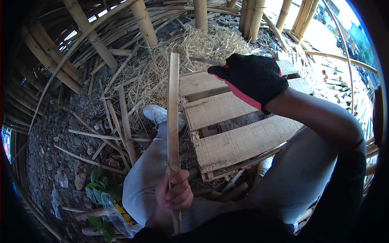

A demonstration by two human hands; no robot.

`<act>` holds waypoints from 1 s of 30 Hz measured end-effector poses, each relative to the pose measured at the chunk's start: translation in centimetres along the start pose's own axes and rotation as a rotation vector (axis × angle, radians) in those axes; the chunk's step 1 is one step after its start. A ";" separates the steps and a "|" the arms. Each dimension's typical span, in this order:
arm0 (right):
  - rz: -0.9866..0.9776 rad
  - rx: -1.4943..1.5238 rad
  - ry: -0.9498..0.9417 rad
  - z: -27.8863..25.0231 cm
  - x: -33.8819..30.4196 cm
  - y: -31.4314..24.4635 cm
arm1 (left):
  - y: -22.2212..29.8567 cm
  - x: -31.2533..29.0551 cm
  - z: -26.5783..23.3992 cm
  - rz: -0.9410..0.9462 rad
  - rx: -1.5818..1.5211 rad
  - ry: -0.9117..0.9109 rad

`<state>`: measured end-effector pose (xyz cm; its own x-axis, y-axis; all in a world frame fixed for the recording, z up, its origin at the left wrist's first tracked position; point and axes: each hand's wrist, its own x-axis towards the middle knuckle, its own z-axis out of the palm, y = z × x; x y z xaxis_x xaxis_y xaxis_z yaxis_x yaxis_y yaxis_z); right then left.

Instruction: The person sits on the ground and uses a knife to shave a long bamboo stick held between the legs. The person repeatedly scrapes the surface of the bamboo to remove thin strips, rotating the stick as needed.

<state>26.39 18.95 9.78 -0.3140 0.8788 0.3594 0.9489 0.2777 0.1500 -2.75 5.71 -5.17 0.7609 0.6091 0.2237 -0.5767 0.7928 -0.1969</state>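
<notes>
My bare left hand (177, 191) is wrapped round the lower part of a split bamboo strip (173, 109). The strip stands nearly upright before me, with a frayed bit just above my fingers. My right hand (253, 79) wears a black and pink glove and is closed on a knife; its thin blade (206, 61) points left toward the strip's upper end, apart from it. The glove hides the knife's handle. Beneath my right hand lies a low slatted wooden pallet (239, 141), between my legs.
Pale shavings (202, 46) are heaped beyond the pallet. Loose bamboo strips (125, 117) lie on the dirt at left, near a leafy green plant (97, 186) and clear plastic (115, 214). Upright bamboo poles (200, 16) and stacked bamboo stand at the back. My shoe (156, 114) rests beside the pallet.
</notes>
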 end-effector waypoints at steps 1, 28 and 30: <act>-0.057 0.097 0.074 0.6 1.3 -0.8 | -0.2 -0.7 0.4 0.047 0.030 0.022; -0.359 0.217 -0.359 0.5 -1.5 -5.1 | -0.2 -0.2 0.2 0.072 0.035 0.181; -0.324 0.226 -0.447 -0.7 -3.3 -6.8 | 0.3 -0.5 0.8 0.070 0.055 0.092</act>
<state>20.99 13.89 8.26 -0.5915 0.7998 -0.1019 0.8055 0.5919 -0.0297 -3.58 5.66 -4.56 0.7409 0.6603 0.1227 -0.6428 0.7501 -0.1555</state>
